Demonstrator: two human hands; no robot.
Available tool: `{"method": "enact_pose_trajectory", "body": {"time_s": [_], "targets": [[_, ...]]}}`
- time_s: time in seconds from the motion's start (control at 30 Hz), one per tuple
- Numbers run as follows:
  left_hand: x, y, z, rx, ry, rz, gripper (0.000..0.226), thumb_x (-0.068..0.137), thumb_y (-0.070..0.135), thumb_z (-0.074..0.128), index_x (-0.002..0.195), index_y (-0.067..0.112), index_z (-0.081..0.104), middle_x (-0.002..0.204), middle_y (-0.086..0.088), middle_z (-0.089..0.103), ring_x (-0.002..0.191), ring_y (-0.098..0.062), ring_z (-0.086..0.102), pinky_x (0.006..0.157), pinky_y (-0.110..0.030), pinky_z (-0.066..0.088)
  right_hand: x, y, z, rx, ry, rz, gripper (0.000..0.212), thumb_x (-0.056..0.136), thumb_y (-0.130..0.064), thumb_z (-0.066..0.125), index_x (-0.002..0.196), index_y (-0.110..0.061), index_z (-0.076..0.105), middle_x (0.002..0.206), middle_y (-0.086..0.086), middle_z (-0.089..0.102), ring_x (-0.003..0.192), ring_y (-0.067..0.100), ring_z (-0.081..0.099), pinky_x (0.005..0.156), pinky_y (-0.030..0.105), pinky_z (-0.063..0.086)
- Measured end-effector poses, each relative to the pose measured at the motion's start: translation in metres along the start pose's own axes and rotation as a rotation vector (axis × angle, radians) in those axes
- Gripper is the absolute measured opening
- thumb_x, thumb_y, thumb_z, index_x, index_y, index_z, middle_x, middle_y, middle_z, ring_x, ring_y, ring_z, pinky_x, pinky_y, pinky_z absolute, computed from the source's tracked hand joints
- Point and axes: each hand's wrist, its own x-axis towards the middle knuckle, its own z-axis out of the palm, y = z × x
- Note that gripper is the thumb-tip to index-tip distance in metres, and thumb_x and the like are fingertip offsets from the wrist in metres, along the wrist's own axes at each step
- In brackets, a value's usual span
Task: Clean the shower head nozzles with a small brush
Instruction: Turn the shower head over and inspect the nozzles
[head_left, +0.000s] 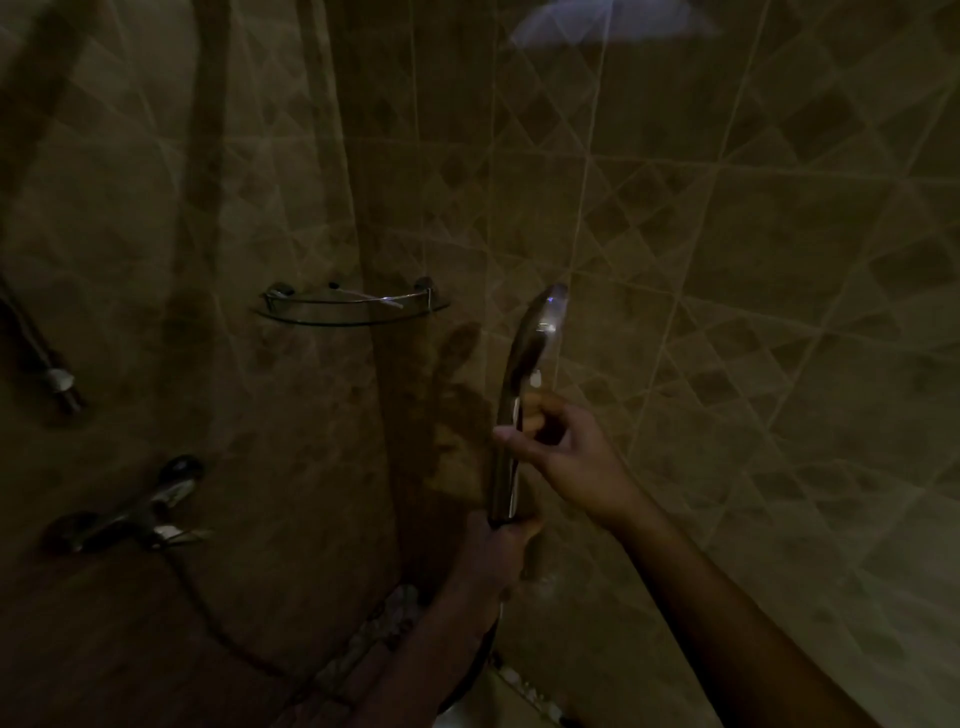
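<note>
The chrome hand-held shower head (535, 332) stands upright in the middle of the dim head view, seen edge-on, so its nozzle face is hidden. My left hand (496, 556) is shut around the bottom of its handle. My right hand (558, 441) is curled against the handle's upper part, with the thumb lying across it. A small pale tip (536, 378), apparently the small brush, sticks up from the right fingers beside the head's neck.
A glass corner shelf (353, 307) hangs on the tiled wall to the left. Lower left is the mixer tap (130, 512), with the hose (223, 623) trailing down from it. An overhead shower head (613, 21) shows blurred at the top. A rail fitting (58, 382) is at far left.
</note>
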Motion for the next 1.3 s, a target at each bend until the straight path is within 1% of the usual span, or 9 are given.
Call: {"method": "enact_pose_trajectory", "body": {"time_s": [0.1,0.2,0.3,0.43,0.63,0.77,1.03,1.2,1.3], "targets": [[0.000,-0.001,0.002,0.000,0.008,0.021,0.074,0.064,0.040,0.076,0.123,0.003,0.052,0.073,-0.018,0.056,0.053,-0.024,0.050,0.049,-0.030,0.042,0.000,0.001,0.001,0.027,-0.032,0.072,0.033,0.097,0.001,0.056,0.082,-0.028,0.060,0.058,-0.013,0.051,0.059,-0.002,0.049,0.072,0.028,0.047],[-0.003,0.000,0.005,0.015,0.007,-0.006,0.065,0.078,0.031,0.075,0.128,-0.001,0.050,0.101,-0.038,0.062,0.089,-0.054,0.062,0.066,-0.057,0.054,0.001,0.003,0.005,-0.018,-0.016,0.097,0.022,0.098,-0.004,0.057,0.083,-0.019,0.056,0.068,-0.006,0.045,0.065,0.005,0.046,0.074,0.035,0.044],[0.000,-0.003,0.007,-0.006,0.042,-0.018,0.059,0.079,0.030,0.075,0.124,0.001,0.051,0.110,-0.039,0.060,0.105,-0.058,0.056,0.056,-0.048,0.052,0.000,0.006,0.009,-0.153,0.007,0.043,0.015,0.089,-0.017,0.072,0.088,-0.010,0.058,0.070,-0.006,0.055,0.059,-0.001,0.054,0.060,0.018,0.047],[0.002,-0.005,0.001,-0.042,0.027,-0.026,0.034,0.083,0.025,0.072,0.106,0.008,0.053,0.062,-0.001,0.048,0.047,-0.022,0.051,0.036,-0.017,0.036,0.002,0.003,0.001,-0.209,0.019,0.090,0.021,0.085,-0.011,0.076,0.092,-0.001,0.060,0.067,-0.004,0.056,0.056,-0.003,0.056,0.057,0.020,0.047],[0.005,-0.012,0.005,-0.024,0.017,-0.036,0.040,0.081,0.030,0.074,0.106,0.009,0.051,0.065,0.000,0.050,0.048,-0.012,0.047,0.045,-0.022,0.041,-0.001,0.000,-0.009,-0.068,-0.117,0.188,0.020,0.091,-0.006,0.067,0.109,-0.004,0.059,0.081,0.004,0.061,0.069,0.003,0.065,0.067,0.017,0.053],[0.004,-0.009,0.005,-0.038,0.039,-0.018,0.045,0.081,0.028,0.075,0.116,0.012,0.051,0.100,-0.026,0.065,0.091,-0.043,0.065,0.077,-0.049,0.054,0.003,0.004,-0.002,-0.201,-0.015,0.093,0.018,0.090,-0.017,0.071,0.083,-0.007,0.058,0.062,-0.007,0.064,0.059,-0.001,0.061,0.058,0.015,0.048],[0.005,-0.011,0.005,-0.060,0.019,-0.031,0.066,0.070,0.040,0.077,0.115,-0.001,0.053,0.065,-0.001,0.044,0.050,-0.014,0.041,0.043,-0.028,0.039,0.002,0.003,-0.009,0.042,-0.180,0.188,0.015,0.099,0.001,0.050,0.099,-0.012,0.058,0.073,-0.014,0.066,0.082,-0.001,0.067,0.072,0.017,0.052],[0.008,-0.005,0.004,-0.074,-0.041,-0.045,0.024,0.085,0.025,0.072,0.098,0.016,0.054,0.071,-0.005,0.060,0.059,-0.003,0.055,0.060,-0.034,0.054,0.006,0.007,-0.006,-0.027,-0.038,0.084,0.017,0.096,-0.008,0.061,0.081,-0.003,0.055,0.060,-0.011,0.058,0.064,-0.004,0.064,0.067,0.016,0.050],[0.004,-0.002,0.004,-0.131,-0.062,-0.004,0.013,0.087,0.017,0.069,0.096,0.017,0.061,0.047,0.007,0.056,0.035,0.001,0.045,0.040,-0.013,0.040,0.008,0.009,-0.008,0.042,-0.061,0.126,0.014,0.097,-0.006,0.059,0.093,0.008,0.058,0.064,-0.004,0.052,0.064,0.010,0.055,0.067,0.031,0.044]]}}
